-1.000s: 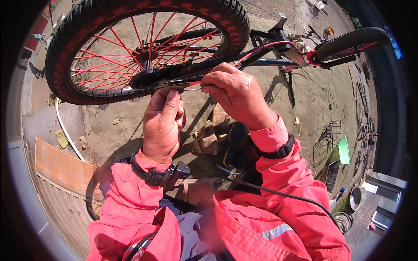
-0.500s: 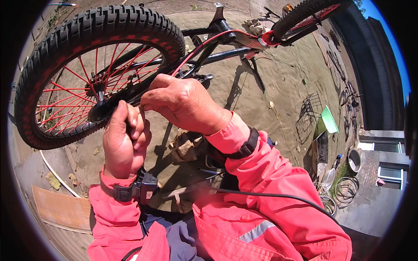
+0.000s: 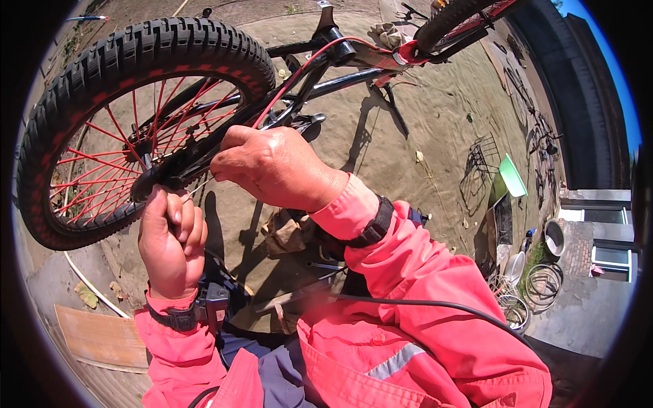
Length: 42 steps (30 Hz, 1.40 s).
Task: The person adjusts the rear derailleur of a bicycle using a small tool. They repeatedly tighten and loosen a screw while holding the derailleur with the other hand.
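My left hand is closed, its thumb and fingers pinching one end of a thin pale wire. The wire stretches up to my right hand, which grips the other end in its bent fingertips. Both hands are just below the black chainstay area of an upturned bicycle. Its rear wheel, with a knobbly black tyre and red spokes, stands at the upper left. A red cable housing runs along the frame behind my right hand. My fingers hide the wire's ends.
A brown-green ground sheet lies under the bicycle. A green basin and a wire basket stand at the right, with coiled hoops farther down. A wooden board lies at the lower left; a black cord crosses my right sleeve.
My hands have moved apart, the left one down and to the left, and the wire now shows stretched between them. The view has shifted slightly.
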{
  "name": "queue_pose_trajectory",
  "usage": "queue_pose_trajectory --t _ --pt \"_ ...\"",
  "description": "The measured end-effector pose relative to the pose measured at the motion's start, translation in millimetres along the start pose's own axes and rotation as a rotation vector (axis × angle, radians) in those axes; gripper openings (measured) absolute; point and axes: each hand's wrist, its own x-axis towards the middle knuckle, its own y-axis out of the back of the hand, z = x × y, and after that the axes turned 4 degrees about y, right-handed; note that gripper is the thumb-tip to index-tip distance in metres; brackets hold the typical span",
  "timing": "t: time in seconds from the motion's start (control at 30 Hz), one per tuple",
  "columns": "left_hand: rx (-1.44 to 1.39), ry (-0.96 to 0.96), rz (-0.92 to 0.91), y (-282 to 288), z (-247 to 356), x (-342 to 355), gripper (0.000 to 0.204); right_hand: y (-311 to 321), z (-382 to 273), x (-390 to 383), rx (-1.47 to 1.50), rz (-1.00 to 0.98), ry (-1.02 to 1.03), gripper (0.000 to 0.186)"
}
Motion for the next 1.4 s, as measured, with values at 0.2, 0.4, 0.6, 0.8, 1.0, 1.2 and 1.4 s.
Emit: queue_pose_trajectory --t 0.2,0.4,0.6,0.8,1.0,1.2,1.4 --pt "-0.025 -0.012 0.037 12.1 1.3 -1.5 0.041 3.9 -1.1 -0.6 -0.083 -0.069 -0.009 0.017" --pt "-0.05 -0.079 0.006 19.5 7.6 -1.7 0.038 9.1 -3.5 3.4 -0.157 -0.109 0.005 0.013" --pt "-0.014 -0.039 -0.133 16.9 8.2 0.8 0.038 17.1 -6.0 8.1 -0.122 -0.107 0.111 0.016" --pt "-0.023 -0.049 -0.12 10.6 6.9 5.3 0.04 1.4 -9.8 13.6 0.089 -0.24 0.054 0.016" --pt "0.02 -0.071 0.012 3.7 7.2 10.4 0.037 12.5 -17.9 14.2 0.144 -0.119 -0.076 0.023" --pt "0.033 -0.056 0.168 1.4 8.6 14.3 0.03 20.7 -30.8 20.3 -0.021 -0.015 -0.238 0.017" --pt "0.055 -0.074 0.182 2.4 12.7 12.8 0.036 23.7 -27.8 21.7 -0.241 0.101 -0.276 0.016"
